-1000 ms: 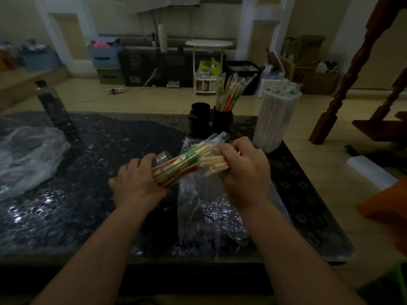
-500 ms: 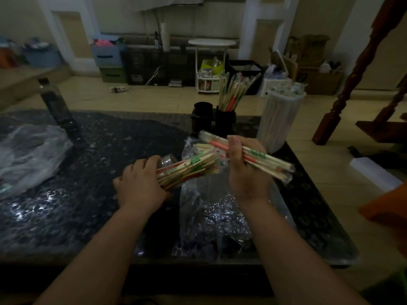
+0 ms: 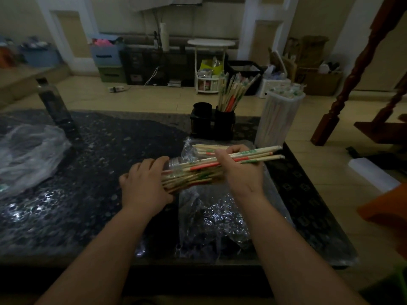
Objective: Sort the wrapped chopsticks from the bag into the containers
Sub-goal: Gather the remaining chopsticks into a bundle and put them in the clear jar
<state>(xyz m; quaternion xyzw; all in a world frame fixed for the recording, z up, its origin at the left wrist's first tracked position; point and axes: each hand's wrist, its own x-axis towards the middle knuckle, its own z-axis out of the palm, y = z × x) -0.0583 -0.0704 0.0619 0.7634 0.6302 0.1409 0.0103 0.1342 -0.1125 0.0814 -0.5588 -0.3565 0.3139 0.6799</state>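
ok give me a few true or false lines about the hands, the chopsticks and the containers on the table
The left hand grips a bundle of wrapped chopsticks. True.
The right hand is empty. False: it holds a few wrapped chopsticks that point to the right.
The black holder has sorted chopsticks in its right compartment. True.
The tall white container lies on its side. False: it stands upright beside the holder.

I'm in a lived-in home: beyond my dark speckled tabletop (image 3: 99, 172) stretch a tiled floor (image 3: 154, 95), plastic storage drawers (image 3: 105, 56) and a white side table (image 3: 211, 43); right of it, a turned wooden stair post (image 3: 349, 80).
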